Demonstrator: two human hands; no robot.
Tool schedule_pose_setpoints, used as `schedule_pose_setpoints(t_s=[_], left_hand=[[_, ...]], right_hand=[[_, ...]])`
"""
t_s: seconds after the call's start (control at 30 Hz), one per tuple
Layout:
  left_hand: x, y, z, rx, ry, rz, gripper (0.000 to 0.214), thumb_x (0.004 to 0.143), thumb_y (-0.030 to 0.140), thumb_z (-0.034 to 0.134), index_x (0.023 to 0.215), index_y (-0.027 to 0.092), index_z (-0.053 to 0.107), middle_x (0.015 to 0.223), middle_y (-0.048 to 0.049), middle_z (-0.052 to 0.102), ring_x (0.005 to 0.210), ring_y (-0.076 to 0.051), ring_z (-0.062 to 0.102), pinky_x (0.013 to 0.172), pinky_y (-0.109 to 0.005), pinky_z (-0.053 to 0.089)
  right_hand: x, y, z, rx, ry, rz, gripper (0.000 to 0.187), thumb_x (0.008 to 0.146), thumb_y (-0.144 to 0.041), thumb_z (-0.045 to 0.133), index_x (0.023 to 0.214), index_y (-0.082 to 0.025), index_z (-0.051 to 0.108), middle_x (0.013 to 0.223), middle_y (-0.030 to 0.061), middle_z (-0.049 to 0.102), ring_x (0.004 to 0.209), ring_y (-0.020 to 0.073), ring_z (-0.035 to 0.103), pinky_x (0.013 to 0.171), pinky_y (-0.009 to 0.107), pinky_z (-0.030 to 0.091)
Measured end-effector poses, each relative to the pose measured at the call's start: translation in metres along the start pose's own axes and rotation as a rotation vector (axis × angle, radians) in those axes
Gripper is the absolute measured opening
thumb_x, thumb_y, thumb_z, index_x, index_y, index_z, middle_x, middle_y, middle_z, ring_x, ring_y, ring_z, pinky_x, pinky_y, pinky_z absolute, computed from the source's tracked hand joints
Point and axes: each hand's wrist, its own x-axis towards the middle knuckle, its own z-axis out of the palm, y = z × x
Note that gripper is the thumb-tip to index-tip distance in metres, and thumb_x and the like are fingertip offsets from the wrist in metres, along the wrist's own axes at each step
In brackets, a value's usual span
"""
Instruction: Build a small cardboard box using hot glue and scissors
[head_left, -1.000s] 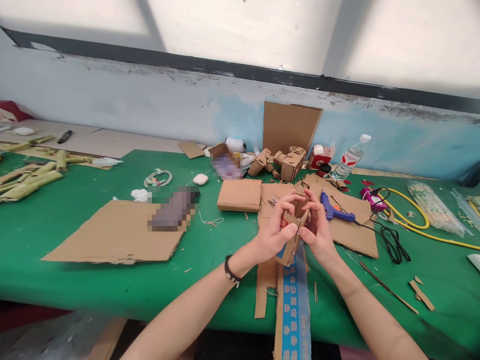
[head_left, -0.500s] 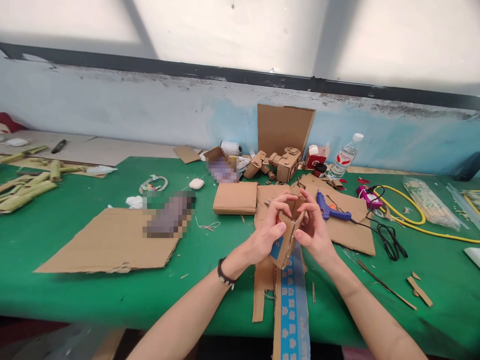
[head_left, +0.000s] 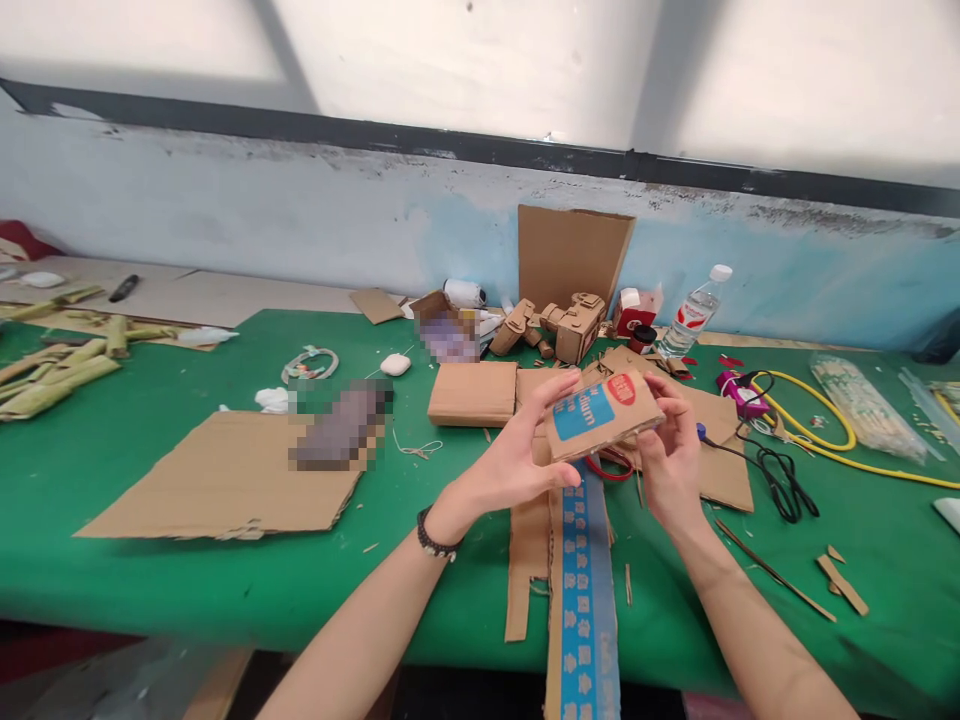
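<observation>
Cardboard piece (head_left: 628, 412) held above green surface (head_left: 225, 590), printed face showing.
Blue patch reads "dium"; red oval's text illegible. Flat, rectangular, rough corrugated edge. Left hand (head_left: 517, 455) at its left end, thumb spread below; right hand (head_left: 673, 460) pinches the right end.

Between left hand (head_left: 517, 460) and right hand (head_left: 673, 465), a cardboard piece (head_left: 600, 415) sits above a strip (head_left: 585, 600) overhanging the worktop (head_left: 60, 470). Leftward lie a box (head_left: 472, 395) and, farther out, a cardboard sheet (head_left: 217, 475); behind, a bottle (head_left: 694, 315) stands right of a cardboard camera (head_left: 579, 328).
</observation>
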Motion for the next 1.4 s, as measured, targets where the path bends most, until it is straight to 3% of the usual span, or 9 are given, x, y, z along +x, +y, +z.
schedule_pose_setpoints(t_s=[0.2, 0.47, 0.67, 0.87, 1.0, 1.17, 1.2, 1.3, 1.4], left_hand=[[-0.001, -0.014, 0.006, 0.107, 0.15, 0.151, 0.088, 0.097, 0.064, 0.088, 0.171, 0.036, 0.05, 0.18, -0.0163, 0.051, 0.173, -0.042, 0.044, 0.142, -0.059, 0.041], [0.004, -0.026, 0.011, 0.194, 0.287, 0.303, 0.053, 0.11, 0.056, 0.074, 0.154, 0.031, 0.057, 0.152, -0.0121, 0.063, 0.153, -0.031, 0.059, 0.134, -0.052, 0.047], [0.003, -0.026, 0.007, 0.141, 0.363, 0.155, 0.028, 0.118, 0.046, 0.06, 0.139, 0.028, 0.061, 0.136, -0.0094, 0.068, 0.131, -0.024, 0.069, 0.121, -0.044, 0.054], [0.003, -0.038, 0.017, 0.065, 0.296, 0.069, 0.035, 0.112, 0.045, 0.072, 0.14, 0.026, 0.063, 0.139, -0.0114, 0.069, 0.123, -0.023, 0.071, 0.107, -0.038, 0.06], [0.004, -0.045, 0.024, 0.105, 0.334, -0.016, 0.035, 0.112, 0.041, 0.07, 0.142, 0.025, 0.062, 0.138, -0.0123, 0.07, 0.125, -0.023, 0.071, 0.104, -0.038, 0.061], [0.006, -0.034, -0.002, 0.139, 0.361, -0.052, 0.03, 0.112, 0.024, 0.06, 0.141, 0.024, 0.064, 0.143, -0.0129, 0.07, 0.134, -0.025, 0.07, 0.112, -0.044, 0.062], [0.005, -0.029, -0.012, 0.111, 0.315, -0.078, 0.033, 0.11, 0.02, 0.059, 0.142, 0.025, 0.064, 0.147, -0.0125, 0.07, 0.137, -0.025, 0.07, 0.114, -0.044, 0.063], [0.001, -0.012, -0.039, 0.117, -0.035, -0.197, 0.047, 0.105, 0.015, 0.063, 0.15, 0.028, 0.067, 0.159, -0.0111, 0.071, 0.156, -0.028, 0.065, 0.131, -0.048, 0.056], [-0.001, -0.004, -0.048, 0.245, -0.267, -0.233, 0.057, 0.105, 0.018, 0.069, 0.16, 0.032, 0.068, 0.172, -0.0086, 0.066, 0.164, -0.031, 0.061, 0.137, -0.048, 0.052]], right_hand=[[-0.013, 0.011, 0.006, 0.016, -0.037, 0.087, 0.042, 0.108, -0.072, 0.067, 0.133, -0.039, 0.06, 0.18, 0.005, 0.05, 0.162, 0.035, 0.059, 0.135, 0.064, 0.05], [-0.01, -0.005, 0.005, -0.233, -0.192, 0.031, 0.046, 0.115, -0.064, 0.059, 0.145, -0.033, 0.07, 0.172, 0.0127, 0.056, 0.164, 0.0345, 0.056, 0.134, 0.057, 0.054], [-0.006, 0.006, -0.004, -0.361, -0.11, -0.048, 0.043, 0.111, -0.06, 0.069, 0.144, -0.032, 0.066, 0.15, 0.0116, 0.067, 0.14, 0.0322, 0.068, 0.123, 0.055, 0.059], [-0.004, 0.016, 0.0, -0.214, -0.204, 0.134, 0.07, 0.103, -0.07, 0.077, 0.158, -0.035, 0.054, 0.172, 0.0144, 0.057, 0.159, 0.035, 0.06, 0.123, 0.052, 0.061], [-0.006, 0.024, 0.005, -0.135, -0.16, 0.265, 0.07, 0.104, -0.072, 0.074, 0.158, -0.034, 0.052, 0.169, 0.0163, 0.061, 0.141, 0.0315, 0.075, 0.12, 0.05, 0.064], [-0.005, 0.034, 0.008, -0.084, -0.102, 0.353, 0.06, 0.108, -0.071, 0.068, 0.152, -0.031, 0.056, 0.155, 0.0156, 0.072, 0.127, 0.0285, 0.081, 0.116, 0.048, 0.066], [-0.003, 0.036, 0.006, -0.065, -0.101, 0.374, 0.057, 0.109, -0.069, 0.066, 0.15, -0.031, 0.058, 0.154, 0.0154, 0.073, 0.127, 0.0288, 0.082, 0.114, 0.048, 0.068], [0.01, 0.035, -0.01, -0.098, -0.142, 0.347, 0.041, 0.111, -0.06, 0.062, 0.139, -0.03, 0.067, 0.149, 0.0137, 0.077, 0.128, 0.0298, 0.081, 0.112, 0.049, 0.068], [0.024, 0.028, -0.034, -0.276, -0.328, 0.194, 0.031, 0.109, -0.045, 0.066, 0.134, -0.029, 0.076, 0.144, 0.0103, 0.08, 0.135, 0.0294, 0.078, 0.124, 0.052, 0.061]])
